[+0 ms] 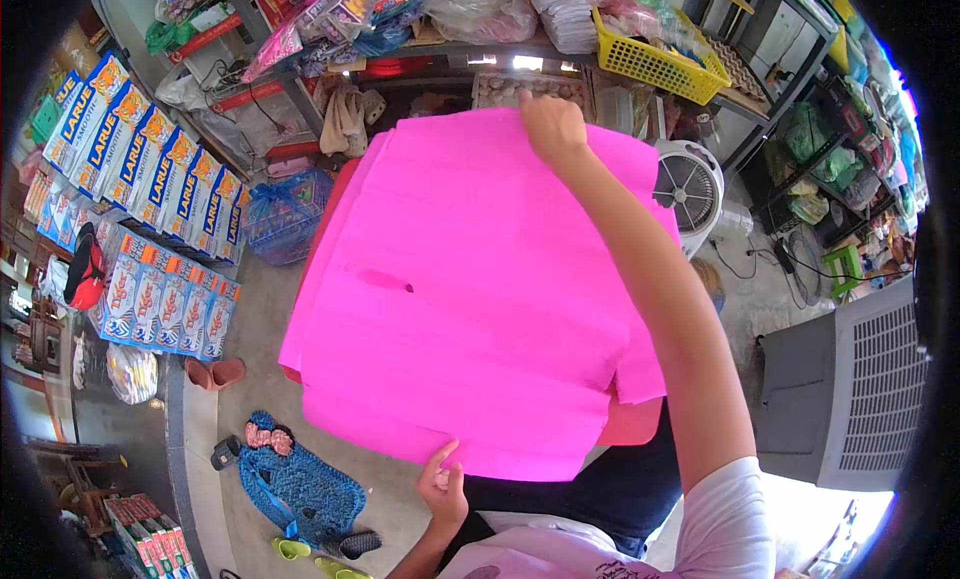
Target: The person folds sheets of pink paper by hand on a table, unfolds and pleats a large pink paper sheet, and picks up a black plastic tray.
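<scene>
Large bright pink sheets (470, 279), lying in an uneven stack, cover most of a red table (632, 424) whose edge shows at the lower right and left. A small dark hole or mark is near the middle of the top sheet. At the far edge of the pink sheets, my right hand (553, 129) has its fingers closed on that edge, the arm stretched over the right side. My left hand (443, 486) is at the near edge, its index finger reaching onto the sheet and the other fingers curled.
Beer cartons (150, 169) are stacked at the left. A white fan (690, 186) stands beyond the table's right side, and a grey air cooler (850, 384) at the right. A yellow basket (660, 59) rests on the back shelf. A blue mat (305, 484) and slippers lie on the floor.
</scene>
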Demonstrator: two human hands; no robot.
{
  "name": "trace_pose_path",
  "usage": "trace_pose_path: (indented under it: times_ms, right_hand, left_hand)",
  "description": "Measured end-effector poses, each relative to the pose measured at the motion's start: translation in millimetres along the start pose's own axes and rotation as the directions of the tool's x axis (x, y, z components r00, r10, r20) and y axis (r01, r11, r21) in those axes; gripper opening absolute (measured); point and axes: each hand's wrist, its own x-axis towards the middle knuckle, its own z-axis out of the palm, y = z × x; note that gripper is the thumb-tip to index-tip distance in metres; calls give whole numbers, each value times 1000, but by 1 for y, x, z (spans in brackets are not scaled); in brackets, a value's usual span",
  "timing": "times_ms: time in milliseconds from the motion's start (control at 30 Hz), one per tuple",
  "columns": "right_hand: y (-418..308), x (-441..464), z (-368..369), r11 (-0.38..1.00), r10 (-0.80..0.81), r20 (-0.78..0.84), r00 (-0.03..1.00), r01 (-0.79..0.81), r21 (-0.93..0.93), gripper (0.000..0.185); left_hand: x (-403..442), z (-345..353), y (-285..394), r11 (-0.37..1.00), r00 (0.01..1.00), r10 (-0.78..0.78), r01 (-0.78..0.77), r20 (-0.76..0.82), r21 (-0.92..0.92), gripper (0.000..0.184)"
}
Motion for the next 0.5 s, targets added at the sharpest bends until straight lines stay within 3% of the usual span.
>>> trace_pose_path:
  times_ms: [100,200,300,400,467,500]
  right_hand:
    - [-20,-15,0,980,90,78,993,-102,171,43]
    - [-26,-52,17,967,-131,-151,980,160,197,58]
    - [-18,-92,1,971,-129,21,991,122,205,64]
    - [24,-106,-5,995,-69,-84,994,63,-73,77]
    - [67,-103,-35,993,90,55,994,-94,72,68]
    - [88,-100,-32,986,76,142,987,-96,139,61]
  left_hand:
    - [-1,5,9,997,997,24,-18,79,-79,32]
    - [-2,5,1,996,981,74,-65,176,-58,34]
    - [5,2,9,967,934,179,-224,309,118,38]
    - [3,4,-11,968,935,224,-247,273,49,40]
    - [4,8,-9,981,947,192,-193,258,-21,39]
    - [5,10,-8,983,951,181,-171,252,-58,39]
